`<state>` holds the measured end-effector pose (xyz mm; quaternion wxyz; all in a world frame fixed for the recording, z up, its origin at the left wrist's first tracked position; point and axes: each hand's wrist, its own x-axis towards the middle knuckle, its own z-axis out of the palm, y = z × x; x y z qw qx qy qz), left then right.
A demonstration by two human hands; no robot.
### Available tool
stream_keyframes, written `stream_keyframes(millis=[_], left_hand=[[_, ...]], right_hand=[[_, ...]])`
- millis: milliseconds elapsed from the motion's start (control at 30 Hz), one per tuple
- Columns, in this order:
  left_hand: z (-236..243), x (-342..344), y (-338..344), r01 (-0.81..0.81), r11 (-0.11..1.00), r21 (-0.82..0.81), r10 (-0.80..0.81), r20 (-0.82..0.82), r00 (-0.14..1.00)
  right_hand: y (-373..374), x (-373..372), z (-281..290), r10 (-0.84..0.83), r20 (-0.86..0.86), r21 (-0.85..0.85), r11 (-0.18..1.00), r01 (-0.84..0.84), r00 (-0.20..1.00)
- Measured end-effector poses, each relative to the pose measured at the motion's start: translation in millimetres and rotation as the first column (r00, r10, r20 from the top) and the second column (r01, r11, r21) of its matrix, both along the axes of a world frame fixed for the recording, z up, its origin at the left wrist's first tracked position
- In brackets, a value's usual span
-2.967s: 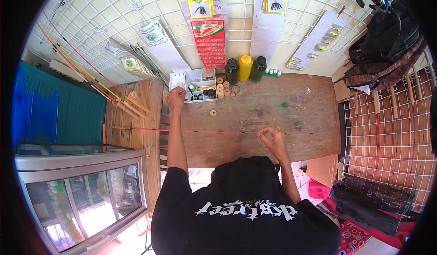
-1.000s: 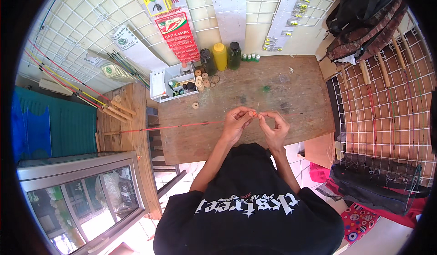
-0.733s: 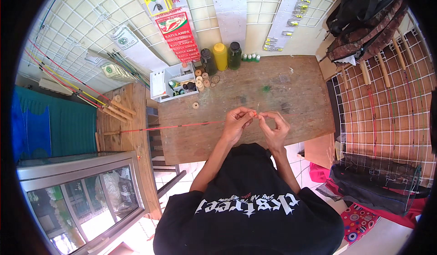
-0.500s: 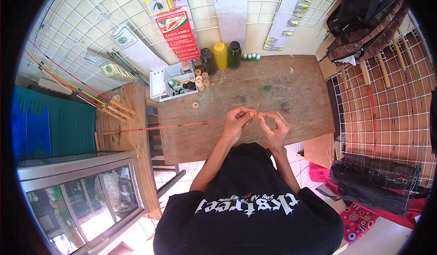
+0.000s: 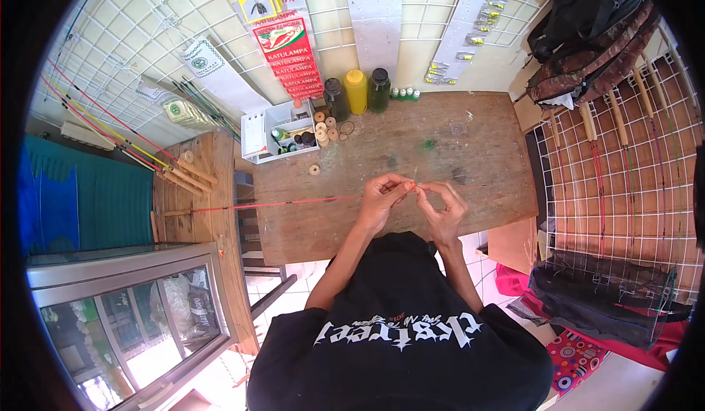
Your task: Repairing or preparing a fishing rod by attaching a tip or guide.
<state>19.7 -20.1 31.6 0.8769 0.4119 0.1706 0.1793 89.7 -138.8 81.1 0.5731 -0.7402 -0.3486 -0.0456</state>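
Head view: left hand (image 5: 382, 197) and right hand (image 5: 445, 207), fingers pinched on slender red rod (image 5: 294, 202), which runs left of them; handling appears under way, completed portion and remainder indiscernible.

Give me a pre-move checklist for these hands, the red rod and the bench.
1. Left hand pinching the red rod: ok.
2. Right hand closed on the rod, fingertips by the left's: ok.
3. Anything besides the rod between the fingertips: cannot tell, too small.
4. Tan rings all grouped: not ok, a lone ring lies apart on the bench.
5. Yellow bottle upright: ok.
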Motion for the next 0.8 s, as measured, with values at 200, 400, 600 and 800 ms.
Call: stream_keyframes(millis=[200, 400, 600, 800], left_hand=[[-0.4, -2.7, 4.6, 0.005, 0.997, 0.082, -0.004, -0.015, 1.0], [8.9, -3.6, 11.9, 0.095, 0.978, 0.185, -0.082, -0.078, 0.994], [11.2, -3.2, 14.5, 0.169, 0.945, 0.279, -0.136, -0.132, 0.982], [9.7, -1.4, 14.8, 0.269, 0.921, 0.282, -0.228, -0.171, 0.959]], right_hand=[[-2.1, 4.6, 1.3, 0.089, -0.093, -0.035, 0.995, -0.093, 0.992], [-9.2, 10.2, 3.5, 0.134, -0.179, -0.069, 0.987, -0.148, 0.975], [-17.4, 18.1, -0.2, 0.18, -0.184, -0.178, 0.961, -0.212, 0.966], [-24.6, 18.0, -2.5, 0.126, -0.375, -0.107, 0.978, -0.178, 0.919]])
